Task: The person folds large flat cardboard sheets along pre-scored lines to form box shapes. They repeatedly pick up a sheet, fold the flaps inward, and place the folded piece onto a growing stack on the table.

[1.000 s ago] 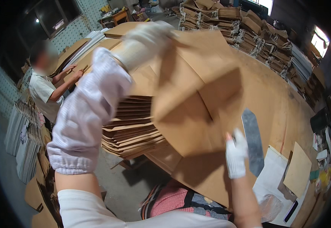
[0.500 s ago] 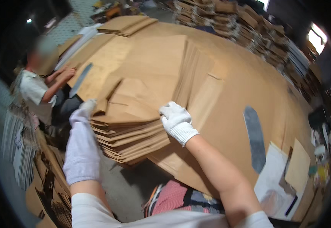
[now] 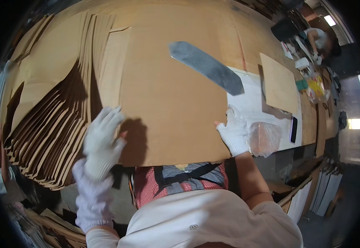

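gloves (image 3: 101,140) – white | cardboard sheet (image 3: 167,111) – brown | blade (image 3: 207,66) – grey | apron (image 3: 176,184) – red check

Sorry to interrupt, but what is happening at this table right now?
A person in white gloves has a large cardboard sheet flat on the table. The left hand rests at its left edge beside a fanned stack of cardboard sheets; the right hand presses its right edge. A grey blade-shaped tool lies on top.

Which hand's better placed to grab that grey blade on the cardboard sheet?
Probably right. The right hand rests at the cardboard sheet's right edge, just below the grey blade's lower tip. The left hand sits across the sheet by the fanned cardboard stack.
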### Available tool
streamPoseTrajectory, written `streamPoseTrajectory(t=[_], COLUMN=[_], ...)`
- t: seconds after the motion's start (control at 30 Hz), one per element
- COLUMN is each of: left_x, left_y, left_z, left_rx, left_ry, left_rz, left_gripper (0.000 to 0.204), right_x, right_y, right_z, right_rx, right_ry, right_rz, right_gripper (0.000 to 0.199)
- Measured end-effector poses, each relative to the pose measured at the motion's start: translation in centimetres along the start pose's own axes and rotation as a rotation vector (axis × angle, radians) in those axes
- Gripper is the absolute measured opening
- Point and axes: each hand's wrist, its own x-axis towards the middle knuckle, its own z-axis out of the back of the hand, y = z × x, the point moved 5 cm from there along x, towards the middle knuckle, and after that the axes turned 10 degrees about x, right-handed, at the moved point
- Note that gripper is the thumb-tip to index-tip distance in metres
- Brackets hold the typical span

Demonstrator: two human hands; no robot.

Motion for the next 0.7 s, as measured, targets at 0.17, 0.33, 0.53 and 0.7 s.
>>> streamPoseTrajectory(t=[0.17, 0.33, 0.53, 0.7], left_x=[2.2, 1.9, 1.7, 1.9], left_y=[1.3, 1.6, 1.5, 1.5], left_z=[-8.8, -9.7, -9.7, -9.8], left_rx=[0.297, 0.339, 0.330, 0.341], left_ry=[0.048, 0.009, 0.006, -0.025], left_rz=[0.242, 0.131, 0.159, 0.140], left_gripper=[0.069, 0.066, 0.067, 0.066], right_x=[0.6, 1.6, 2.4, 3.2], right_y=[-1.6, -4.5, -6.6, -7.6], right_z=[0.1, -0.9, -1.0, -1.2], right_rx=[0.075, 0.346, 0.593, 0.612], right_ry=[-0.096, -0.115, -0.080, 0.053], right_rz=[-0.199, -0.286, -0.154, -0.222], right_gripper=[0.051, 0.032, 0.019, 0.020])
